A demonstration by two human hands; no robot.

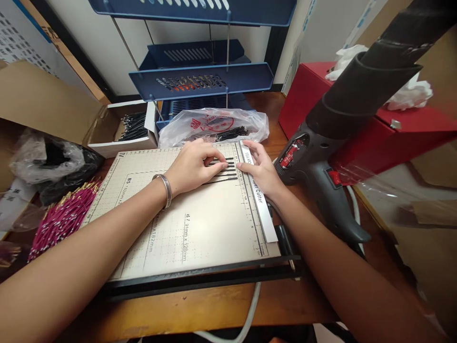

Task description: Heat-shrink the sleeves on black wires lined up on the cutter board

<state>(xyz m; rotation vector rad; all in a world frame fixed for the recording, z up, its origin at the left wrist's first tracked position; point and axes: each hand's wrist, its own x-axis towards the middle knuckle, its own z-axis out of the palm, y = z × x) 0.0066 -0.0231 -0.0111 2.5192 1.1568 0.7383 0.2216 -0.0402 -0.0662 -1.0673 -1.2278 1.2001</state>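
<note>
A cream paper cutter (214,228) printed with grid lines lies before me, a white "Paper Cutter" strip (266,221) along its right side. Several thin black cords (231,174) with thicker dark ends lie side by side on the board, ends pointing right. Over them is my left hand (194,166), thumb and forefinger closed on a cord near its end. That hand hides most of the cords' length. My right hand (262,171) rests across the strip, thumb stretched towards the cord ends and fingers apart from it at the strip's far end.
Behind the cutter lie a plastic bag (214,125) of black cords and a white box (123,143) of more. Maroon cords (64,214) are bunched at left. A heat gun (321,143) and red box (303,95) stand right. Blue shelves (200,83) rise behind.
</note>
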